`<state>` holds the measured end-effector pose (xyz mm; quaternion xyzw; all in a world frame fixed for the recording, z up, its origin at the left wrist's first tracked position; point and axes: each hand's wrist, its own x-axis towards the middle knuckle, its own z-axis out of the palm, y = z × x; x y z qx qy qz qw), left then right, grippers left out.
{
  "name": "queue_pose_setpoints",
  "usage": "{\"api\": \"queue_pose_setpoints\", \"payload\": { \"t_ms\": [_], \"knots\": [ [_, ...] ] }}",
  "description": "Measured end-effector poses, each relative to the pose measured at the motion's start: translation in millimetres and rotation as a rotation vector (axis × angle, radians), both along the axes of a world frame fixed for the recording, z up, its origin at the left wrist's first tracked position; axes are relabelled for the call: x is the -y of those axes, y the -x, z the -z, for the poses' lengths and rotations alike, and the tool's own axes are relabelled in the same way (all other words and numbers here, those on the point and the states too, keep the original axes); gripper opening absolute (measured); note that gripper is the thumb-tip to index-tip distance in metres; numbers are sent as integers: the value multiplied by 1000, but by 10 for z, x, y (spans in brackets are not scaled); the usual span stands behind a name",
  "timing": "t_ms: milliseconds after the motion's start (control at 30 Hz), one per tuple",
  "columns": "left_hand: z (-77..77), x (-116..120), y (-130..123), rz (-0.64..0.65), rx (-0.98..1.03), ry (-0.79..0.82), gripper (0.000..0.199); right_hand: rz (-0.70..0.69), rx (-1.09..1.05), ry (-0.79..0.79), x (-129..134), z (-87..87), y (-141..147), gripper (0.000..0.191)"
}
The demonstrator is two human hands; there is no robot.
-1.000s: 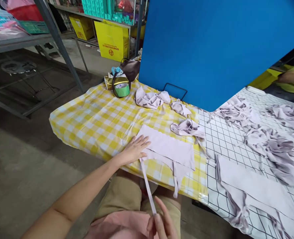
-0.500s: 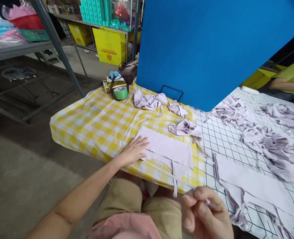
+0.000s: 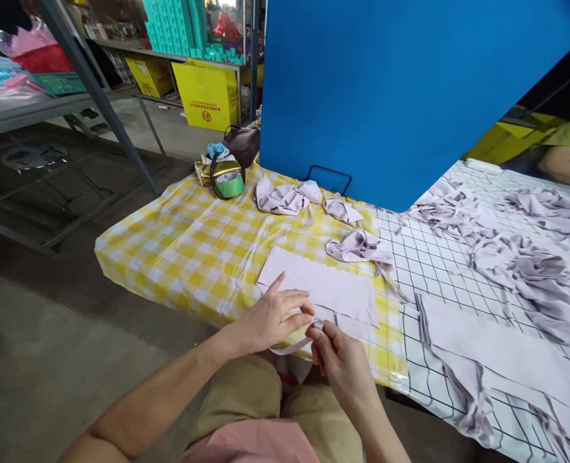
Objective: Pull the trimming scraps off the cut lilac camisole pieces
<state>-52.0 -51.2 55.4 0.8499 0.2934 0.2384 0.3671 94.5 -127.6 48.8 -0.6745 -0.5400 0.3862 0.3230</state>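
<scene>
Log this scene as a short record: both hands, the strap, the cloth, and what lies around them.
Right hand: fingers pinching what looks like the strap
Left hand: fingers close to the right hand's; contact with the strap unclear
Strap: hangs in a curve below the left hand
Cloth: lies flat on the yellow cover
Beyond cloth: crumpled pieces
Far edge: tape
Backdrop: blue board
</scene>
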Motion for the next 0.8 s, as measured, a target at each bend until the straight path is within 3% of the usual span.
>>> {"api": "queue_pose_setpoints", "payload": {
  "t_ms": [333, 567, 800],
  "knots": [
    [159, -14, 16, 51, 13, -163, 19, -55, -66, 96, -56, 79, -12, 41],
    [208, -18, 35, 51, 4, -82, 21, -134, -34, 12, -56, 60, 10, 33],
    [261, 16, 10, -7, -24, -287, 23, -141, -5, -26, -53, 73, 20, 26]
  ]
}}
